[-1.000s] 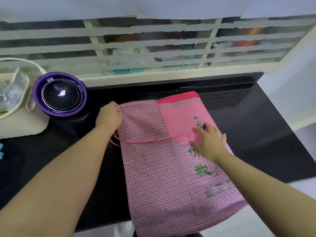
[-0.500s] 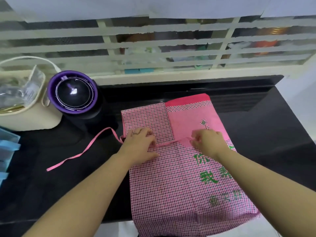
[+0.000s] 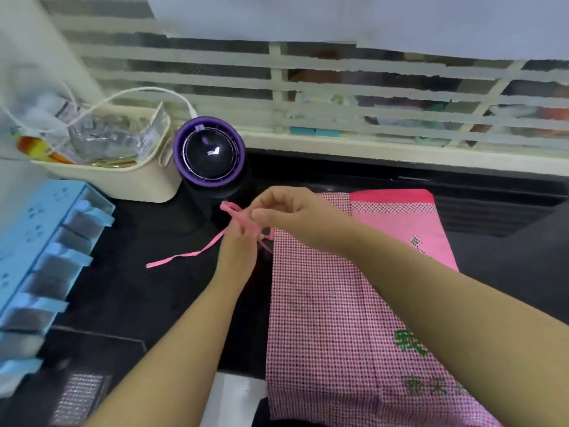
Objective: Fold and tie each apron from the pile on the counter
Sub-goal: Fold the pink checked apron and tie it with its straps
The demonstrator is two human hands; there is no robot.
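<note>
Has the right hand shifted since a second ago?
Yes. The right hand left the pink pocket and went left to the left edge of the apron, nearer the purple-rimmed appliance, where it pinches the pink strap.

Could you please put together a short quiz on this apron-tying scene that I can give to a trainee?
1. True or false: the left hand and the right hand both pinch the thin pink fabric strap just off the left edge of the pink checked cloth apron.
2. What stands just behind the hands? A) a round black appliance with a purple rim; B) a steel kettle; C) a glass jug.
3. Fill in: the strap's loose end lies on the black ___.
Key: 1 true; 2 A; 3 counter.
</note>
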